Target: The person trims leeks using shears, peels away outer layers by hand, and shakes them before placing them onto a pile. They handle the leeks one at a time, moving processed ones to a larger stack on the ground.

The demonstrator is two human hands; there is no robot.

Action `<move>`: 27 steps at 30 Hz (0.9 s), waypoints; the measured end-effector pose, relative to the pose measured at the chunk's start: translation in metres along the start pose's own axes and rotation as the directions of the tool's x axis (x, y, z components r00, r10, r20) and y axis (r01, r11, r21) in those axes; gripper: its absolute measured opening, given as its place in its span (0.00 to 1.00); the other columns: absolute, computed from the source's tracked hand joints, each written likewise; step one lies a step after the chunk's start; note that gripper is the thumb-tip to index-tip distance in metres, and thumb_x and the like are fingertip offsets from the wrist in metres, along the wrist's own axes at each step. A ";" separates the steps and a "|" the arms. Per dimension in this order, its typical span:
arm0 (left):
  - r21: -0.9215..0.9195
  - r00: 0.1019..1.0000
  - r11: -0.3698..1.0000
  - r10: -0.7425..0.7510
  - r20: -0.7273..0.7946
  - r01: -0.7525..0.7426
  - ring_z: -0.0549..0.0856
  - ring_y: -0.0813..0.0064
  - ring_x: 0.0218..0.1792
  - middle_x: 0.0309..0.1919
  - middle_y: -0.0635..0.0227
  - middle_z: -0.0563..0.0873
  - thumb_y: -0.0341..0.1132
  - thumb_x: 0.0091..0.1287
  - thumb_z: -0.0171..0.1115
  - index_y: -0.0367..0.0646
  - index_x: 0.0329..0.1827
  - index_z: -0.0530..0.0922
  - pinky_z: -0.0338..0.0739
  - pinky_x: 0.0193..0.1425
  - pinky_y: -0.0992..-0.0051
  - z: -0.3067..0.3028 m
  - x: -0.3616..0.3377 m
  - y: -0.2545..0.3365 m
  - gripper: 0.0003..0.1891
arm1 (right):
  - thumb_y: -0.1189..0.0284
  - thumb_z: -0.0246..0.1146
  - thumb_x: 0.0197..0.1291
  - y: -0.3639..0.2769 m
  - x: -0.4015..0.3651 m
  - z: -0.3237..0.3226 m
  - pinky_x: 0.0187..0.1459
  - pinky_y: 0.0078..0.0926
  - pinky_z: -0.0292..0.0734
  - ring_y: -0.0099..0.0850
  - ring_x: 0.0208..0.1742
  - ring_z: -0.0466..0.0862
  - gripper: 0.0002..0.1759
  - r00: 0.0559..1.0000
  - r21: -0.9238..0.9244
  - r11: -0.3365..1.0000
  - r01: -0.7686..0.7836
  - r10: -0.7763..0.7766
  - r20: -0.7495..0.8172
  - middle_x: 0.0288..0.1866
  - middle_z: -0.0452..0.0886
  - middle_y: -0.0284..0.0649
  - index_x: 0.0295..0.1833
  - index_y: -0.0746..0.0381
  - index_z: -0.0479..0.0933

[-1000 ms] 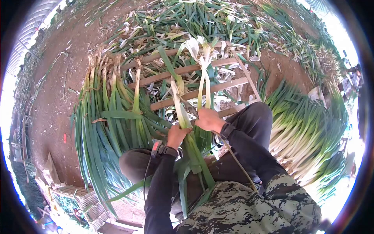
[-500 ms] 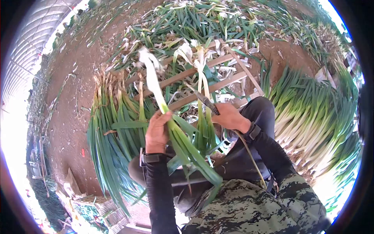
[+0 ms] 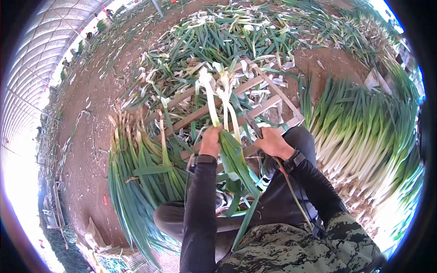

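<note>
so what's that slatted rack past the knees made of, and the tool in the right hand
The slatted rack looks like bare, unpainted wood: pale tan strips, matte surface. The tool in the right hand seems dark metal, thin and dull, though blur leaves it open.

Both arms forward, left hand (image 3: pixel 211 142) in a tight grip, right hand (image 3: pixel 273 142) apparently likewise

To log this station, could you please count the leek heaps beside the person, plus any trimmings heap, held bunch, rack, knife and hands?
Leek heaps: 2
Trimmings heap: 1
Held bunch: 1
Rack: 1
Knife: 1
Hands: 2, left hand, right hand
Total: 8
</note>
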State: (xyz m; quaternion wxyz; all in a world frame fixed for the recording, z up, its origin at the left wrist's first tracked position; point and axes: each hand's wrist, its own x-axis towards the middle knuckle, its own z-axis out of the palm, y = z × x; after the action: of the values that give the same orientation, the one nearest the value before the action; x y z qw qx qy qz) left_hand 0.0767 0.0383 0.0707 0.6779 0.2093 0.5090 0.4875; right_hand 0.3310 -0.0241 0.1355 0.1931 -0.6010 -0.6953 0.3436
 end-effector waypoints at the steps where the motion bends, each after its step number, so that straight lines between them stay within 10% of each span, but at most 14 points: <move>1: 0.033 1.000 0.999 -0.008 0.010 0.008 0.85 0.70 0.32 0.33 0.66 0.84 0.32 0.72 0.64 0.37 0.47 0.81 0.80 0.38 0.68 -0.004 0.009 -0.017 0.07 | 0.60 0.66 0.55 0.000 0.001 0.001 0.53 0.52 0.77 0.62 0.49 0.83 0.24 1.000 -0.009 1.000 0.017 -0.017 -0.002 0.41 0.82 0.68 0.39 0.76 0.78; 2: 0.067 1.000 0.998 -0.019 0.019 0.018 0.85 0.69 0.32 0.33 0.66 0.84 0.31 0.72 0.63 0.37 0.47 0.81 0.80 0.38 0.68 -0.008 0.013 -0.032 0.07 | 0.61 0.66 0.55 -0.002 0.002 0.002 0.53 0.53 0.77 0.63 0.49 0.83 0.24 0.999 -0.017 0.999 0.033 -0.033 -0.003 0.41 0.82 0.68 0.39 0.76 0.78; 4: 0.354 0.885 0.812 0.406 0.229 -0.464 0.84 0.70 0.30 0.31 0.66 0.84 0.32 0.72 0.63 0.35 0.44 0.81 0.80 0.36 0.67 -0.012 0.010 -0.059 0.08 | 0.61 0.66 0.55 -0.001 0.006 0.008 0.52 0.53 0.77 0.63 0.48 0.83 0.23 0.998 -0.026 0.998 0.057 -0.058 -0.021 0.39 0.82 0.68 0.38 0.76 0.78; 7: 0.492 0.833 0.672 0.453 0.319 -0.554 0.84 0.72 0.30 0.32 0.67 0.84 0.34 0.73 0.62 0.33 0.46 0.81 0.80 0.35 0.67 -0.019 0.003 -0.070 0.10 | 0.61 0.66 0.55 0.000 0.013 0.019 0.50 0.54 0.77 0.64 0.45 0.84 0.23 0.997 -0.024 0.998 0.065 -0.066 -0.036 0.37 0.82 0.68 0.37 0.76 0.78; 9: 0.226 0.997 0.974 -0.043 0.061 0.028 0.85 0.72 0.30 0.33 0.67 0.84 0.34 0.74 0.61 0.32 0.50 0.81 0.80 0.35 0.68 -0.018 0.007 -0.069 0.11 | 0.61 0.66 0.54 -0.007 0.016 0.018 0.49 0.54 0.78 0.64 0.44 0.84 0.23 0.999 -0.010 0.999 0.046 -0.046 0.012 0.36 0.82 0.67 0.37 0.76 0.78; 10: 0.249 0.997 0.967 -0.066 0.044 0.053 0.83 0.76 0.29 0.29 0.72 0.82 0.37 0.71 0.65 0.43 0.44 0.83 0.78 0.35 0.71 -0.024 0.005 -0.069 0.07 | 0.61 0.66 0.54 -0.011 0.016 0.017 0.48 0.54 0.78 0.63 0.43 0.84 0.22 0.999 -0.046 0.998 0.048 -0.047 0.017 0.35 0.82 0.66 0.36 0.75 0.78; 14: 0.829 0.886 0.457 0.453 0.094 -0.321 0.86 0.43 0.38 0.36 0.46 0.88 0.41 0.63 0.61 0.37 0.33 0.86 0.81 0.46 0.53 -0.093 0.001 -0.040 0.14 | 0.62 0.68 0.54 -0.024 0.014 0.020 0.45 0.52 0.76 0.60 0.41 0.83 0.22 0.996 0.020 0.998 0.064 -0.065 0.060 0.33 0.81 0.64 0.34 0.74 0.77; 18: 0.993 0.678 0.099 0.725 -0.118 0.066 0.87 0.43 0.41 0.37 0.50 0.88 0.37 0.60 0.63 0.39 0.34 0.85 0.81 0.47 0.48 -0.166 -0.023 0.028 0.10 | 0.62 0.69 0.53 -0.015 0.018 0.031 0.44 0.52 0.74 0.60 0.38 0.82 0.21 0.996 0.011 0.997 0.079 -0.080 0.045 0.31 0.80 0.62 0.35 0.73 0.76; 19: 0.990 0.635 -0.133 0.769 0.078 0.039 0.86 0.42 0.41 0.37 0.49 0.87 0.34 0.59 0.64 0.38 0.34 0.83 0.80 0.48 0.49 -0.204 -0.020 0.033 0.08 | 0.61 0.68 0.53 -0.016 0.020 0.032 0.43 0.55 0.75 0.63 0.39 0.82 0.22 0.994 -0.004 0.996 0.085 -0.085 0.067 0.31 0.80 0.63 0.33 0.73 0.76; 24: 0.927 0.836 -0.144 0.496 -0.236 0.347 0.87 0.43 0.44 0.39 0.47 0.86 0.32 0.61 0.63 0.37 0.47 0.78 0.81 0.51 0.49 -0.289 -0.006 0.018 0.13 | 0.65 0.71 0.52 -0.024 0.025 0.038 0.38 0.47 0.73 0.52 0.30 0.79 0.20 0.988 0.005 0.996 0.091 -0.091 0.121 0.25 0.77 0.58 0.31 0.74 0.75; 27: 0.883 0.729 -0.087 0.605 -0.321 0.461 0.87 0.41 0.44 0.39 0.44 0.87 0.33 0.61 0.63 0.36 0.48 0.78 0.82 0.51 0.50 -0.270 -0.008 0.002 0.14 | 0.66 0.71 0.53 -0.034 0.027 0.040 0.36 0.46 0.73 0.47 0.28 0.79 0.19 0.989 0.012 0.998 0.061 -0.062 0.134 0.23 0.76 0.55 0.30 0.73 0.75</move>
State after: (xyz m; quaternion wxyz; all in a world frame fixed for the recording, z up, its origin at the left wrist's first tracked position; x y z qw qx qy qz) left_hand -0.1655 -0.0246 -0.0300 0.0173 0.4725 0.8809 0.0230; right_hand 0.2750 -0.0093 0.1282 0.1588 -0.5541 -0.7234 0.3799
